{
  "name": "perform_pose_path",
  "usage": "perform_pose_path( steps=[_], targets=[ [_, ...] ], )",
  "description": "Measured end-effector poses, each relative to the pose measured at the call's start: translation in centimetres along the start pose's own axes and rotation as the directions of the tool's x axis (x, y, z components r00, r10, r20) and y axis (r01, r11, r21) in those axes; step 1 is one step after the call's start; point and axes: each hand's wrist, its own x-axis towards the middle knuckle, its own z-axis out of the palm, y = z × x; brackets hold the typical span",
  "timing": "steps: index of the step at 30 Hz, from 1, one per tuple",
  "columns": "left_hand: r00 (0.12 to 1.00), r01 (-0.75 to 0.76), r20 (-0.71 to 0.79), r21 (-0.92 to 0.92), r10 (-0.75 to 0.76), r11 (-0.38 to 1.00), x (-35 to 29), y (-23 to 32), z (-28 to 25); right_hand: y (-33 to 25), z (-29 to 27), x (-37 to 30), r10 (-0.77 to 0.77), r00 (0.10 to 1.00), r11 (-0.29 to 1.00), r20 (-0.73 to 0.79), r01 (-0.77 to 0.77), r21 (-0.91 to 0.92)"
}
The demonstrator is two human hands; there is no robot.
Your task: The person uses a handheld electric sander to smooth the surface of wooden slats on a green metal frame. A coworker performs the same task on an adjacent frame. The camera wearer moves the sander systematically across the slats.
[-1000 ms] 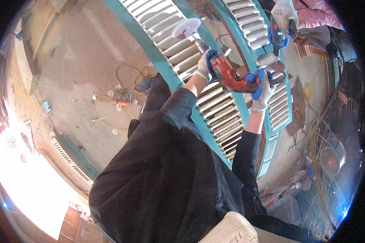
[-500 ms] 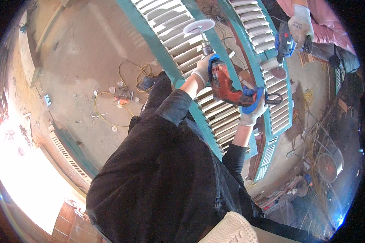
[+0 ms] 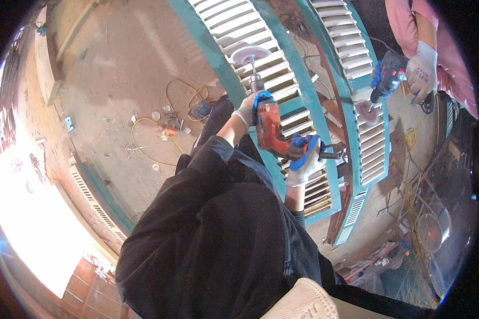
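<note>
Both gloved hands hold a red power drill (image 3: 270,125) with a round, pale sanding disc (image 3: 250,54) on its chuck. My left hand (image 3: 246,109) wraps the front of the body just behind the chuck. The rear handle is in the closed fingers of my right hand (image 3: 305,165). Beneath the drill lies a louvered shutter (image 3: 216,59) with a teal frame and whitish slats. The disc is over the slats; whether it touches them I cannot tell.
At right, a co-worker's gloved hand (image 3: 423,69) grips a dark drill (image 3: 393,74) with a disc over a second louvered shutter (image 3: 350,52). An orange tool (image 3: 168,130) and yellow cord (image 3: 135,135) lie on the floor at left. A round fan (image 3: 432,232) stands lower right.
My hands and the drill have moved left and closer to me. The disc has gone from the shutter's right frame side to over its slats. The co-worker's drill has shifted and tilted.
</note>
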Motion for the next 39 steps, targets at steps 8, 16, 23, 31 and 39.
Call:
perform_pose_path(
  steps=[8,16,23,31,39],
  targets=[
    [0.995,0.095,-0.022,-0.008,-0.095,0.995,0.5,0.5,-0.5,1.0,-1.3,1.5,-0.008,1.000,1.000,-0.026,0.008,0.005],
    [0.991,0.100,0.090,-0.054,-0.095,0.993,-0.1,0.6,-0.5,0.2,0.1,0.0,-0.023,0.999,0.998,0.030,0.021,0.054],
    [0.993,0.102,0.065,0.024,-0.104,0.994,2.1,-0.9,5.4,-0.2,-3.5,8.4,-0.159,0.986,0.987,0.044,0.160,-0.012],
    [0.981,-0.028,0.194,0.021,0.023,0.999,6.2,-0.4,4.6,-0.2,-2.9,7.9,-0.229,0.968,0.973,0.105,0.225,0.049],
    [0.959,-0.008,0.285,0.083,-0.016,0.997,-0.7,0.2,1.9,2.0,-3.6,3.6,-0.063,0.995,0.990,0.074,0.053,0.134]
  ],
)
